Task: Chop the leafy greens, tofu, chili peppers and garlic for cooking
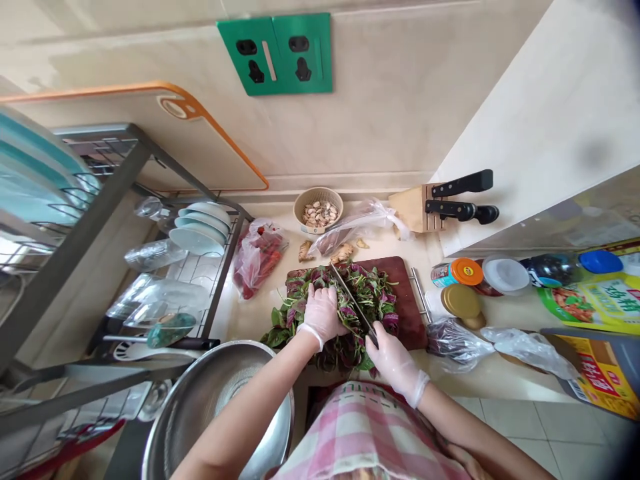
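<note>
A heap of green and purple leafy vegetables covers most of a dark red-brown cutting board. My left hand, in a clear glove, presses down on the leaves with its fingers bent around them. In my gloved right hand is the dark handle of a kitchen knife. Its blade lies slantwise among the leaves, just right of my left hand, with the tip pointing away from me. Loose leaves spill over the board's left and front edges.
Behind the board are ginger pieces, a colander of garlic cloves and a knife block. A bag of red produce lies left, near a dish rack. A large metal basin stands front left; jars crowd the right.
</note>
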The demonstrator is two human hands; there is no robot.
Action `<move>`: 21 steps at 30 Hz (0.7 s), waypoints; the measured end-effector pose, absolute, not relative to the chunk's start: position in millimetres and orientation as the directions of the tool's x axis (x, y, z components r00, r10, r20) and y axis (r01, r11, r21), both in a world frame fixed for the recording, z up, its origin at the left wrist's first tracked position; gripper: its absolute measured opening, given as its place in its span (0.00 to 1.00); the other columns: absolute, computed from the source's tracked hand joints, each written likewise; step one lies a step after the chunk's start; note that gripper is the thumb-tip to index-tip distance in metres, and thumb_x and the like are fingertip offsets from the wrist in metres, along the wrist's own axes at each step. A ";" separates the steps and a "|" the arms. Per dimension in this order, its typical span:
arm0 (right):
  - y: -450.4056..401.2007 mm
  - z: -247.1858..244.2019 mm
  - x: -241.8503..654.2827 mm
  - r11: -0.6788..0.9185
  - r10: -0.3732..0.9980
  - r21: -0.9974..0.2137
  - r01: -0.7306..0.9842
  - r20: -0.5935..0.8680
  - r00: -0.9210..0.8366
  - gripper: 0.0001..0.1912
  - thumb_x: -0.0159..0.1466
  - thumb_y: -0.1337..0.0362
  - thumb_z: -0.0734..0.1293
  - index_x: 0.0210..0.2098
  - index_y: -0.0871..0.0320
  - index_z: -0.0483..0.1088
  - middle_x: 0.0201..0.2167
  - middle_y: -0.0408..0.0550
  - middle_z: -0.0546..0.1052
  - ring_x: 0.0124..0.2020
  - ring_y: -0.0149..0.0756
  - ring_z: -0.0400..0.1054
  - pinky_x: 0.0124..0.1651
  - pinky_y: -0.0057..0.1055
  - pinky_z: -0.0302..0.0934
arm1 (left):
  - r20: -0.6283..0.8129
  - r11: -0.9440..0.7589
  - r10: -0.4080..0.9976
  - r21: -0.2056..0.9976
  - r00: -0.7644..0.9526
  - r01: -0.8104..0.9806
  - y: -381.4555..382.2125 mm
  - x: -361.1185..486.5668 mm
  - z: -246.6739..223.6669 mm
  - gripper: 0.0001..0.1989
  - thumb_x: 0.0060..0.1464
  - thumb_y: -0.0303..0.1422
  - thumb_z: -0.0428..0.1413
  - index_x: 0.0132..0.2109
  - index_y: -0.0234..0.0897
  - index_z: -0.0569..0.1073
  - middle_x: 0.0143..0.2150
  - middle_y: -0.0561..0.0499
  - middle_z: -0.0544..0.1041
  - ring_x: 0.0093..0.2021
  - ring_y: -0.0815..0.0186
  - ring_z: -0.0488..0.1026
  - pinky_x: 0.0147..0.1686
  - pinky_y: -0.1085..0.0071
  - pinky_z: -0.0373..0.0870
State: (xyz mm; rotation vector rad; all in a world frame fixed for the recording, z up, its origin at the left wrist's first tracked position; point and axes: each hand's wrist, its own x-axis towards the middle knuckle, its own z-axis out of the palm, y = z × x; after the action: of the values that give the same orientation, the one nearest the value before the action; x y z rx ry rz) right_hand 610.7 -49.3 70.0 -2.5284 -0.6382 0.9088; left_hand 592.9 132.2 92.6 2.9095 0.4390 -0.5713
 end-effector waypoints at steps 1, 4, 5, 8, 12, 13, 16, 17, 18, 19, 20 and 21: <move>-52.8 67.3 611.5 -0.803 0.542 -0.533 0.266 -0.468 0.698 0.15 0.63 0.64 0.55 0.47 0.63 0.63 0.31 0.55 0.78 0.32 0.38 0.73 0.30 0.27 0.56 | -0.404 -0.942 0.257 0.096 0.878 0.320 133.5 593.3 94.3 0.51 0.26 0.53 0.63 0.56 0.30 0.60 0.49 0.36 0.69 0.52 0.47 0.65 0.61 0.47 0.38; -62.1 64.1 614.1 -0.704 0.585 -0.675 0.221 -0.375 0.719 0.14 0.63 0.61 0.54 0.42 0.61 0.65 0.29 0.53 0.77 0.30 0.37 0.72 0.32 0.27 0.58 | -0.462 -0.932 0.267 0.101 0.846 0.349 138.5 594.4 101.0 0.63 0.18 0.55 0.64 0.62 0.30 0.53 0.60 0.30 0.60 0.62 0.40 0.52 0.60 0.41 0.34; -64.9 65.3 614.8 -0.676 0.594 -0.705 0.215 -0.350 0.724 0.14 0.63 0.60 0.54 0.41 0.61 0.65 0.28 0.52 0.77 0.29 0.37 0.72 0.31 0.27 0.59 | -0.477 -0.932 0.269 0.092 0.837 0.352 140.6 594.9 104.3 0.67 0.16 0.55 0.64 0.63 0.30 0.49 0.63 0.29 0.55 0.64 0.38 0.46 0.59 0.40 0.33; -73.5 76.1 617.3 -0.640 0.594 -0.742 0.201 -0.312 0.742 0.15 0.63 0.58 0.54 0.40 0.60 0.65 0.27 0.51 0.76 0.27 0.37 0.71 0.30 0.28 0.60 | -0.494 -0.935 0.277 0.057 0.824 0.349 147.3 595.9 120.3 0.72 0.13 0.55 0.65 0.65 0.32 0.44 0.66 0.29 0.47 0.65 0.35 0.38 0.58 0.38 0.32; -89.2 93.3 622.1 -0.637 0.559 -0.756 0.150 -0.320 0.765 0.16 0.62 0.56 0.55 0.41 0.59 0.65 0.25 0.48 0.76 0.25 0.37 0.71 0.26 0.27 0.60 | -0.393 -0.924 0.332 0.048 0.857 0.380 148.2 588.9 157.1 0.67 0.18 0.52 0.66 0.65 0.35 0.45 0.66 0.32 0.48 0.66 0.36 0.37 0.59 0.39 0.36; -93.7 95.5 623.4 -0.637 0.550 -0.758 0.140 -0.320 0.771 0.16 0.62 0.56 0.55 0.41 0.59 0.65 0.24 0.48 0.75 0.24 0.36 0.71 0.24 0.26 0.59 | -0.324 -0.914 0.353 0.080 0.878 0.397 144.5 583.8 166.5 0.62 0.24 0.50 0.66 0.65 0.36 0.48 0.66 0.34 0.50 0.66 0.39 0.40 0.60 0.42 0.38; -106.3 96.1 627.4 -0.633 0.542 -0.763 0.135 -0.311 0.781 0.17 0.62 0.55 0.55 0.42 0.59 0.65 0.22 0.46 0.74 0.21 0.35 0.70 0.23 0.26 0.59 | -0.176 -0.832 0.410 0.332 0.895 0.446 121.5 559.7 181.3 0.30 0.46 0.44 0.58 0.55 0.40 0.64 0.57 0.43 0.66 0.60 0.54 0.60 0.58 0.58 0.56; -109.7 95.1 628.5 -0.631 0.544 -0.763 0.139 -0.307 0.781 0.17 0.62 0.54 0.55 0.42 0.59 0.65 0.21 0.45 0.74 0.21 0.35 0.70 0.22 0.26 0.59 | -0.213 -0.768 0.410 0.444 0.887 0.462 110.7 550.3 179.1 0.19 0.51 0.42 0.54 0.49 0.41 0.69 0.50 0.46 0.72 0.53 0.60 0.67 0.53 0.64 0.62; -112.8 94.0 629.4 -0.631 0.545 -0.763 0.144 -0.304 0.781 0.18 0.62 0.54 0.55 0.43 0.59 0.66 0.21 0.45 0.74 0.20 0.35 0.70 0.22 0.26 0.59 | -0.310 -0.681 0.385 0.540 0.869 0.495 99.2 541.4 173.0 0.12 0.53 0.42 0.52 0.42 0.41 0.71 0.42 0.49 0.76 0.44 0.63 0.72 0.46 0.68 0.67; -115.4 93.1 630.1 -0.633 0.545 -0.759 0.148 -0.302 0.782 0.18 0.62 0.54 0.55 0.43 0.59 0.66 0.21 0.46 0.75 0.20 0.35 0.70 0.22 0.26 0.59 | -0.432 -0.574 0.345 0.606 0.833 0.551 87.7 533.6 163.4 0.11 0.53 0.41 0.52 0.37 0.41 0.72 0.35 0.51 0.76 0.37 0.66 0.73 0.39 0.71 0.69; -117.6 92.3 630.4 -0.638 0.545 -0.754 0.154 -0.301 0.783 0.19 0.62 0.54 0.55 0.44 0.59 0.66 0.21 0.46 0.75 0.21 0.35 0.70 0.22 0.26 0.59 | -0.547 -0.449 0.294 0.645 0.784 0.619 76.8 527.5 151.3 0.10 0.53 0.40 0.52 0.35 0.40 0.72 0.30 0.52 0.75 0.31 0.67 0.73 0.33 0.73 0.69; -119.5 91.9 630.5 -0.643 0.549 -0.748 0.164 -0.300 0.780 0.20 0.62 0.54 0.55 0.44 0.60 0.67 0.21 0.47 0.75 0.21 0.35 0.70 0.23 0.26 0.59 | -0.638 -0.309 0.287 0.645 0.715 0.699 67.1 523.4 137.8 0.10 0.53 0.39 0.51 0.36 0.38 0.71 0.27 0.53 0.74 0.27 0.68 0.72 0.28 0.74 0.68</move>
State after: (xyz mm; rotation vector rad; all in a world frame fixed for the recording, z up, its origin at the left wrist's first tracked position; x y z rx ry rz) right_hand 630.5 -119.5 91.9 -2.2286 -0.5269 0.6678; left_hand 523.4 67.1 137.8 1.8943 0.7632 -0.5033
